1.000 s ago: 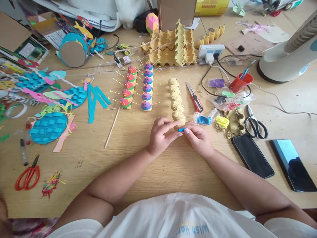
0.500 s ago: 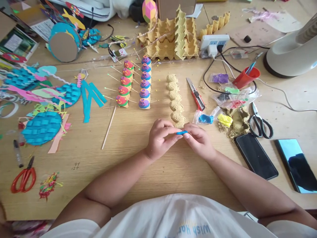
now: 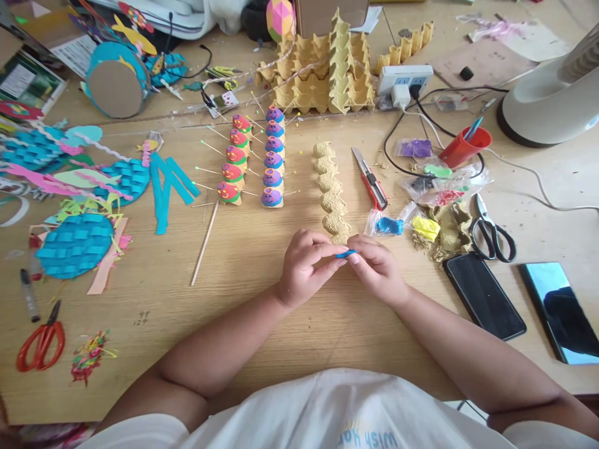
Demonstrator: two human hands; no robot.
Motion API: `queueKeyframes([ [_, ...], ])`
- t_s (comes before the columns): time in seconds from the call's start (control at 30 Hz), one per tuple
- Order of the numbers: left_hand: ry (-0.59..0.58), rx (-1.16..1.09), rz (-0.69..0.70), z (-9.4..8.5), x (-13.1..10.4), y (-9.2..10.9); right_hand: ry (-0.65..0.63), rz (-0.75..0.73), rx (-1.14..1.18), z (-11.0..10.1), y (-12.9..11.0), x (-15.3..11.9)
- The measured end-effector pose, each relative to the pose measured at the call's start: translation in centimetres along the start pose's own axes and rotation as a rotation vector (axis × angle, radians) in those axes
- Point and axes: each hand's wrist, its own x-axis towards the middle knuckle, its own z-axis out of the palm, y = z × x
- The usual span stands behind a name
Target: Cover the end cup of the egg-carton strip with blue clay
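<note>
Between my fingertips is a small flattened piece of blue clay [image 3: 345, 254]. My left hand [image 3: 306, 265] pinches its left end, and my right hand [image 3: 378, 268] pinches the right end. Just beyond my fingers lies a bare strip of egg carton cups [image 3: 331, 193]. To the right, more blue clay [image 3: 390, 225] sits in an opened plastic wrapper beside a lump of yellow clay [image 3: 425, 227]. Further left stand two decorated egg carton strips, one with red tops [image 3: 231, 171] and one with purple tops [image 3: 272, 159], both with thin sticks poking out.
A utility knife [image 3: 370, 179] with its blade out lies right of the bare strip. Black-handled scissors [image 3: 493, 231] and a phone [image 3: 484, 295] are at the right. Red scissors [image 3: 42, 340] and a wooden stick [image 3: 204, 244] lie left. Egg trays [image 3: 304, 87] stand at the back.
Both hands still pinch the blue clay and have barely shifted. The view has tilted slightly, so things at the left appear a little further left.
</note>
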Motion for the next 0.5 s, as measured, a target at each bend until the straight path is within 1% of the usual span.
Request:
queueKeyframes([
  [0.3,-0.012,-0.025,-0.019,0.09,-0.09,0.27,-0.005,-0.097,0.052,-0.08,0.20,-0.32],
  [0.5,0.011,0.011,-0.008,0.16,-0.08,0.39,-0.015,-0.080,0.051,-0.19,0.06,-0.34],
])
